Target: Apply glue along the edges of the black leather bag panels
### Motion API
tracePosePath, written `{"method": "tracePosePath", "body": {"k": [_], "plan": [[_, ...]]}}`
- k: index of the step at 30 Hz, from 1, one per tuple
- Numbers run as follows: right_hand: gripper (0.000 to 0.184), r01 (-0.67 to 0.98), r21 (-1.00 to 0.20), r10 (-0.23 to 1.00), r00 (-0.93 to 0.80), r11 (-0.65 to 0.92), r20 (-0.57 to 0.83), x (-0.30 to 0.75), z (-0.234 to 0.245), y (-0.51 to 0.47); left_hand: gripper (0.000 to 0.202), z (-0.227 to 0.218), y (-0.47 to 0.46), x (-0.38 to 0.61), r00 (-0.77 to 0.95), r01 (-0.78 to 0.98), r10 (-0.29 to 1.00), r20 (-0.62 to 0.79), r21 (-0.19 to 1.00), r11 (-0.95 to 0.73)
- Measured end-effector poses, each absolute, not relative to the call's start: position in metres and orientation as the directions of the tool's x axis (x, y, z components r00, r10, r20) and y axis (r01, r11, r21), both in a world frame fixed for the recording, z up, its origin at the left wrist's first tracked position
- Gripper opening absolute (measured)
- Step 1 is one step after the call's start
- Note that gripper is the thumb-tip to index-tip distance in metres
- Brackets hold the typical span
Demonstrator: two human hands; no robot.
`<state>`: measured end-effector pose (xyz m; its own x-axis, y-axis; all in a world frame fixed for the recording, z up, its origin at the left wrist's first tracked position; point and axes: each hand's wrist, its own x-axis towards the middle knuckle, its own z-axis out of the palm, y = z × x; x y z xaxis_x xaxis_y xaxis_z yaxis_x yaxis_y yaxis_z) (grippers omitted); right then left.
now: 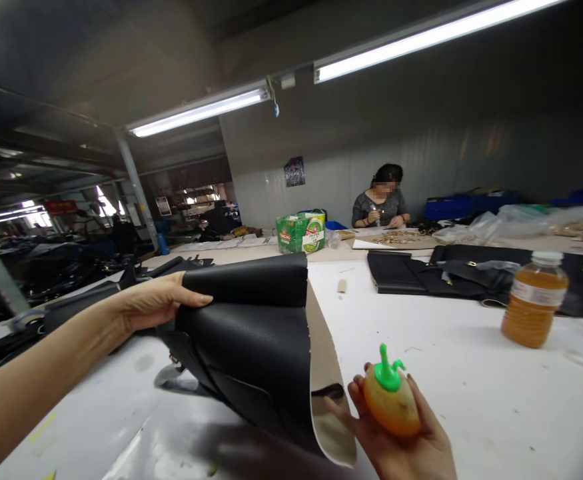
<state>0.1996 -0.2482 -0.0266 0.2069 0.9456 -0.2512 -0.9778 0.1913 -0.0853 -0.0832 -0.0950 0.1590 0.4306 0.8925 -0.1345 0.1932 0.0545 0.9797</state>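
My left hand [158,303] pinches the folded upper edge of a black leather piece [256,340], thumb on top and fingers hidden beneath. The piece hangs in a curve over the table, its beige inner side [328,347] showing along the right edge. In my right hand [406,447] lies a squeeze bottle [394,403] with a bright green nozzle cap, its orange liquid showing through. My fingers wrap round the bottle, and the index finger stretches toward the beige lining, beside a small black strip there. Whether that finger touches the lining I cannot tell.
A plastic bottle of amber liquid [535,300] stands at right on the white table [451,360]. Behind it lie black leather pieces [401,272] with metal fittings. Farther back are a green carton [301,233] and a seated person [381,200]. More black pieces [81,307] lie at left.
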Motion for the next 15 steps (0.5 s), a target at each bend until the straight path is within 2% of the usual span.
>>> {"method": "tracePosePath", "body": {"k": [4,8,12,15], "plan": [[0.023,-0.981,-0.016,0.949,0.192,0.194,-0.251,0.207,-0.028,-0.251,0.057,0.174,-0.109,-0.070,0.400,0.154,0.916,-0.030,0.988,-0.034],[0.031,-0.985,0.028,0.956,0.158,0.170,-0.247,0.220,-0.020,-0.260,0.047,0.193,-0.108,-0.069,0.401,0.222,0.916,0.018,0.968,-0.117],[0.030,-0.979,0.062,0.938,0.168,0.196,-0.303,0.230,-0.015,-0.271,0.044,0.200,-0.085,-0.069,0.486,0.289,0.874,-0.031,0.949,-0.127],[0.022,-0.965,0.032,0.910,0.232,0.259,-0.343,0.234,-0.016,-0.278,0.043,0.173,-0.066,-0.063,0.540,0.288,0.839,-0.072,0.952,-0.103]]}}
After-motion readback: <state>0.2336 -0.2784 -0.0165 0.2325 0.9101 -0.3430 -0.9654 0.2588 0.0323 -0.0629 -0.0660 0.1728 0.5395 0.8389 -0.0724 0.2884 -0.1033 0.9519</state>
